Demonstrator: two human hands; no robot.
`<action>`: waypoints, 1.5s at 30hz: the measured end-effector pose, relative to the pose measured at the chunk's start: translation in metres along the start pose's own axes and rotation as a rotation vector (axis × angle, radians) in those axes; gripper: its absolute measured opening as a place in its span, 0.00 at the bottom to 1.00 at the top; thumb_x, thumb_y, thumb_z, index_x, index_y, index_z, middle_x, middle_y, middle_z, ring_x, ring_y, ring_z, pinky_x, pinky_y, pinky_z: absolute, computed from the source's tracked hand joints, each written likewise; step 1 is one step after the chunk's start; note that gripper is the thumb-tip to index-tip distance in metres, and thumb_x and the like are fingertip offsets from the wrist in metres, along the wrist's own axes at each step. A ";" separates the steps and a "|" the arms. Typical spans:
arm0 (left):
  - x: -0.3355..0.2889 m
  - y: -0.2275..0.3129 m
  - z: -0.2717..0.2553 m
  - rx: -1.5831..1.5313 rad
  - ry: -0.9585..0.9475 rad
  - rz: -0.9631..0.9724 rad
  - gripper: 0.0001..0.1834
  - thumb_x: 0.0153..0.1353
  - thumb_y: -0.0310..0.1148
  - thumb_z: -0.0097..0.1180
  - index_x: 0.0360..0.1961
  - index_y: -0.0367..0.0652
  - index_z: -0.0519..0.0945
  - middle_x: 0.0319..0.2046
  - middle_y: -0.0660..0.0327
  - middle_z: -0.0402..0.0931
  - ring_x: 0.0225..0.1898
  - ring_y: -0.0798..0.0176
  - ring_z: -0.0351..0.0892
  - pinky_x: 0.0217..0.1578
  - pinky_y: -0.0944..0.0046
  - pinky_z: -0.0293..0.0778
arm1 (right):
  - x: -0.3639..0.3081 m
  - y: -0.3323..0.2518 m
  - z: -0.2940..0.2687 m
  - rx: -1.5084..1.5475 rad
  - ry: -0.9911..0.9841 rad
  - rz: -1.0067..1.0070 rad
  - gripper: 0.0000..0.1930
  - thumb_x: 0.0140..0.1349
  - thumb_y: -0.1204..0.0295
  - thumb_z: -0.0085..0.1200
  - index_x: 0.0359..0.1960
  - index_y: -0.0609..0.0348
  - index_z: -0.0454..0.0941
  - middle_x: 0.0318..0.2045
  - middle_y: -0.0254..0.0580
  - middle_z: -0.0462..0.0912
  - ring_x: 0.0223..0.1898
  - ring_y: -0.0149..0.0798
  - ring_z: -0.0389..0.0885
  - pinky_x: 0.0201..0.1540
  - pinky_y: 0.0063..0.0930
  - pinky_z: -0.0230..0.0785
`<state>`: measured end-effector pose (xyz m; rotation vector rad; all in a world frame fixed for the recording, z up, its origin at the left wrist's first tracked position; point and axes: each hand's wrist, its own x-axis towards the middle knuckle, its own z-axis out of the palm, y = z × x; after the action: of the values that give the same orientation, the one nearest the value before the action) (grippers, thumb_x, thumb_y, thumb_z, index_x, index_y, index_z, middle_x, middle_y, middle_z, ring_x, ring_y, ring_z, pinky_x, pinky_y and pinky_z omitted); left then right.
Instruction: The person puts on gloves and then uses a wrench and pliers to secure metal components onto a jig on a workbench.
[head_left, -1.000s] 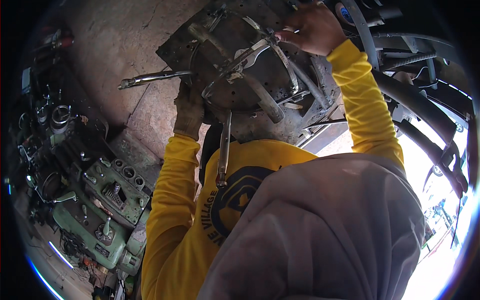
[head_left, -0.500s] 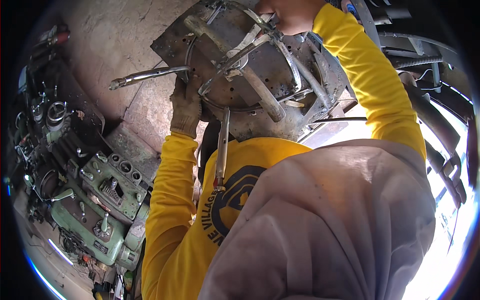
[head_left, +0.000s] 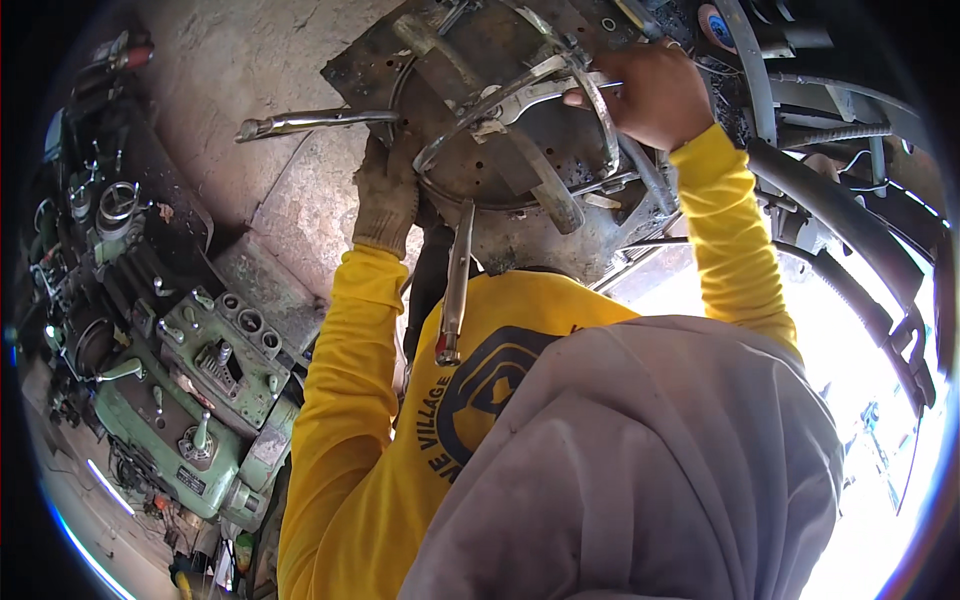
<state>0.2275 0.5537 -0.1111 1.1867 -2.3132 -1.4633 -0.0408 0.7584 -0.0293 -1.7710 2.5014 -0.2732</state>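
Observation:
A round frame of bent metal bars lies on a dark drilled steel plate. From it, one shiny tube leg sticks out to the left and another tube leg points toward my body. My left hand, in a dirty knit glove, is closed at the frame's left edge, beside the base of the left leg; its fingertips are partly hidden. My bare right hand is closed round the handle of a light grey pliers-like tool. That tool reaches across the frame's middle, among flat bars.
A green machine with levers and handwheels stands at the left. Dark pipes and metal bars crowd the right side. Bare concrete floor lies between the machine and the plate. Bright light comes from the lower right.
My right hand has come down and to the right from the frame's far edge, drawing nearer to me. The pliers-like tool now lies flatter across the frame. My left hand stays at the frame's edge.

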 end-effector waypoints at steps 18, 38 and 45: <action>0.000 0.001 0.001 0.053 0.044 -0.043 0.27 0.67 0.47 0.46 0.59 0.39 0.73 0.57 0.41 0.73 0.58 0.37 0.72 0.56 0.50 0.70 | -0.056 -0.019 0.017 0.091 0.156 0.310 0.26 0.62 0.42 0.53 0.24 0.52 0.84 0.20 0.46 0.80 0.27 0.52 0.82 0.31 0.45 0.74; 0.005 -0.002 0.004 -0.201 -0.015 -0.070 0.23 0.70 0.42 0.47 0.60 0.39 0.72 0.58 0.40 0.71 0.58 0.40 0.73 0.53 0.51 0.72 | 0.011 0.048 -0.009 0.041 0.228 -0.049 0.26 0.54 0.40 0.61 0.19 0.53 0.84 0.20 0.38 0.81 0.28 0.42 0.82 0.31 0.38 0.74; 0.004 -0.013 0.008 -0.112 0.041 0.083 0.22 0.67 0.42 0.50 0.56 0.41 0.73 0.50 0.40 0.77 0.50 0.40 0.79 0.47 0.50 0.75 | 0.066 0.058 -0.023 0.070 0.061 -0.216 0.22 0.48 0.47 0.67 0.20 0.55 0.81 0.21 0.39 0.80 0.29 0.48 0.80 0.40 0.42 0.70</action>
<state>0.2274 0.5533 -0.1264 1.0686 -2.1945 -1.5032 -0.1204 0.7180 -0.0144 -2.0345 2.3068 -0.4270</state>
